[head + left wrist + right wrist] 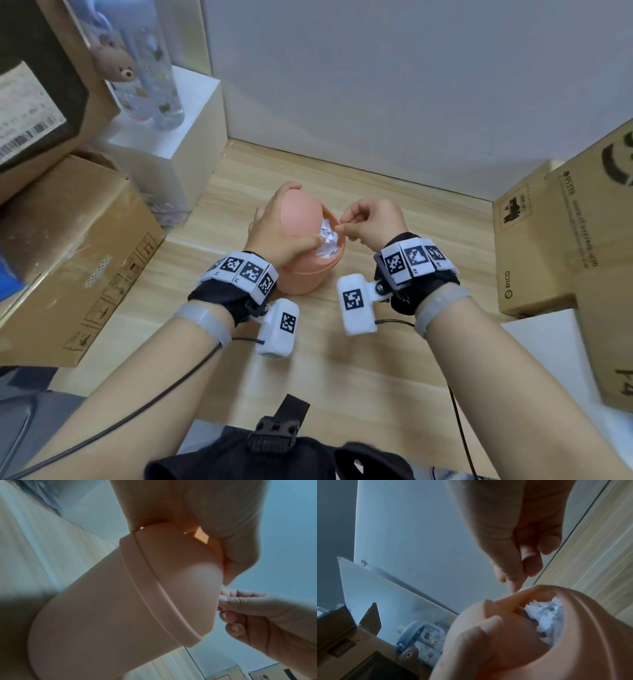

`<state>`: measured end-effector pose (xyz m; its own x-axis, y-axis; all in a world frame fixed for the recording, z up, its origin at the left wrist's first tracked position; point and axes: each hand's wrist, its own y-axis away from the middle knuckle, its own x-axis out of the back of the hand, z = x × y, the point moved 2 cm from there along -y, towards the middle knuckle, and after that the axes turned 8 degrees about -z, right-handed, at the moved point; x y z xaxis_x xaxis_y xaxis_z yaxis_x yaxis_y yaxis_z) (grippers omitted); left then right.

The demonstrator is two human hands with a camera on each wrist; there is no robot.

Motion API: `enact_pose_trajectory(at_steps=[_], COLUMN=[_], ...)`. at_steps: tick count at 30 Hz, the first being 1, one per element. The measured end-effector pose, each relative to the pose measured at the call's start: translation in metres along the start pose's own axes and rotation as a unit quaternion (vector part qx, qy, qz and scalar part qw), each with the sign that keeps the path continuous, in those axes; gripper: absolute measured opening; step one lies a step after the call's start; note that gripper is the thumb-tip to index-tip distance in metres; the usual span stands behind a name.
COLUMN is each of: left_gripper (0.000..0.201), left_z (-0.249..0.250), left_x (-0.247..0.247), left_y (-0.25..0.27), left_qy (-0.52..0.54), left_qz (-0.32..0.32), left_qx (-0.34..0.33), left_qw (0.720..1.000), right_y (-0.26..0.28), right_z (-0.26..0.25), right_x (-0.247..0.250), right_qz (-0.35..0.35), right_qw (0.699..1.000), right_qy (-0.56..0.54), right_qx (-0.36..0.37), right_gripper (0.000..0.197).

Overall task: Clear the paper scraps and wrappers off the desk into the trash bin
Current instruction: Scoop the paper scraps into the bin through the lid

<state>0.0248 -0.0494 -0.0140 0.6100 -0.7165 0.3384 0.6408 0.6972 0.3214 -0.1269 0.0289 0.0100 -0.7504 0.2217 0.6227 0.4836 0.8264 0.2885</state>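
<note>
Paper scraps (327,240) are packed into the bin (310,274).
Its lid (303,210) is gripped by the left hand (279,228); the right hand (371,219) fingers are curled together above, holding nothing visible.

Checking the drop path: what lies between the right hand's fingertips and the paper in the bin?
Nothing: in the right wrist view, fingertips hang just above the bin opening and paper.

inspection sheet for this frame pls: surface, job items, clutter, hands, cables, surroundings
Surface: wooden desk, no loose scraps seen.
Job's things: pink trash bin, swing lid tilted open, white paper scraps inside.
Clutter: cardboard boxes on both sides; water bottle on white box.
Grippers: left hand holds the lid; right hand fingertips pinched over the opening, contents unclear.
Cables: black wires from both wrists.
Surroundings: white wall.
</note>
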Motion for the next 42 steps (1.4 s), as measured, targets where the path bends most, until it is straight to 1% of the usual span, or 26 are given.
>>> enact_pose_trajectory(at_steps=[2,3,4,5,6,7,8,9,11,13,15,17,19,21,22,25,26,28,29,31,33,34,36,38,40,42], left_gripper=[0.086,0.086,0.087,0.088,0.089,0.091,0.092,0.091,0.086,0.083,0.079,0.078,0.082,0.087,0.088,0.097,0.101,0.105,0.103,0.094,0.085,0.082,0.080,0.082,0.087,0.088], left_z=[0.003,0.004,0.006,0.007,0.007,0.008,0.008,0.007,0.008,0.008,0.006,0.005,0.008,0.012,0.013,0.014,0.014,0.013,0.013,0.009,0.004,0.002,-0.001,-0.004,-0.006,-0.008], left_x=[-0.003,-0.005,-0.006,-0.008,-0.010,-0.011,-0.012,-0.013,-0.012,-0.010,-0.009,-0.008,-0.007,-0.006,-0.006,-0.007,-0.007,-0.006,-0.006,-0.004,-0.004,-0.004,-0.004,-0.004,-0.003,-0.003], left_y=[-0.003,-0.004,-0.005,-0.006,-0.007,-0.008,-0.009,-0.011,-0.014,-0.018,-0.022,-0.025,-0.025,-0.023,-0.023,-0.024,-0.024,-0.024,-0.024,-0.024,-0.023,-0.022,-0.022,-0.022,-0.021,-0.022], left_qy=[-0.004,-0.006,-0.005,-0.004,-0.003,-0.001,0.002,0.005,0.006,-0.003,-0.004,-0.004,-0.012,-0.013,-0.010,0.001,0.002,0.005,0.013,0.033,0.051,0.060,0.069,0.077,0.088,0.089], left_qz=[-0.006,-0.009,-0.011,-0.015,-0.021,-0.029,-0.036,-0.042,-0.054,-0.062,-0.067,-0.073,-0.077,-0.079,-0.077,-0.076,-0.076,-0.078,-0.079,-0.074,-0.055,-0.044,-0.022,-0.014,-0.017,-0.029], left_qx=[-0.002,-0.003,-0.005,-0.005,-0.005,-0.004,-0.005,-0.007,-0.011,-0.011,-0.010,-0.017,-0.022,-0.027,-0.030,-0.028,-0.031,-0.063,-0.092,-0.140,-0.163,-0.168,-0.167,-0.161,-0.148,-0.134], left_qw=[1.000,1.000,1.000,1.000,1.000,1.000,0.999,0.999,0.998,0.998,0.998,0.997,0.997,0.996,0.997,0.997,0.997,0.995,0.993,0.987,0.984,0.983,0.983,0.984,0.985,0.987], right_y=[0.003,0.004,0.005,0.004,0.003,0.001,-0.002,-0.009,-0.023,-0.036,-0.039,-0.038,-0.039,-0.040,-0.039,-0.023,-0.019,-0.011,-0.009,-0.003,0.003,0.004,0.009,0.013,0.016,0.016], right_z=[-0.002,-0.004,-0.007,-0.008,-0.011,-0.016,-0.021,-0.022,-0.022,-0.017,-0.014,-0.014,-0.017,-0.020,-0.023,-0.025,-0.023,-0.016,-0.011,-0.004,0.004,0.009,0.018,0.024,0.025,0.020], right_x=[0.004,0.002,-0.001,-0.006,-0.010,-0.014,-0.017,-0.021,-0.029,-0.039,-0.044,-0.044,-0.042,-0.034,-0.028,-0.007,0.000,0.008,0.012,0.018,0.021,0.022,0.019,0.015,0.011,0.008], right_qz=[-0.015,-0.037,-0.062,-0.091,-0.122,-0.151,-0.175,-0.182,-0.156,-0.122,-0.099,-0.089,-0.100,-0.128,-0.145,-0.227,-0.232,-0.208,-0.183,-0.153,-0.129,-0.111,-0.078,-0.057,-0.062,-0.071], right_qw=[0.999,0.994,0.981,0.959,0.930,0.905,0.887,0.878,0.874,0.872,0.859,0.846,0.860,0.872,0.869,0.850,0.849,0.857,0.856,0.845,0.836,0.837,0.853,0.861,0.860,0.859], right_qy=[-0.047,-0.101,-0.175,-0.250,-0.314,-0.352,-0.373,-0.382,-0.390,-0.392,-0.416,-0.444,-0.424,-0.396,-0.398,-0.413,-0.418,-0.418,-0.429,-0.467,-0.499,-0.502,-0.477,-0.464,-0.469,-0.475], right_qx=[-0.015,-0.031,-0.057,-0.097,-0.144,-0.182,-0.208,-0.224,-0.244,-0.266,-0.282,-0.280,-0.266,-0.258,-0.256,-0.236,-0.226,-0.220,-0.222,-0.209,-0.189,-0.185,-0.194,-0.200,-0.193,-0.179], right_gripper=[0.021,0.015,0.016,0.028,0.042,0.053,0.060,0.064,0.067,0.065,0.062,0.060,0.058,0.059,0.062,0.075,0.079,0.085,0.086,0.080,0.069,0.062,0.049,0.037,0.030,0.028])
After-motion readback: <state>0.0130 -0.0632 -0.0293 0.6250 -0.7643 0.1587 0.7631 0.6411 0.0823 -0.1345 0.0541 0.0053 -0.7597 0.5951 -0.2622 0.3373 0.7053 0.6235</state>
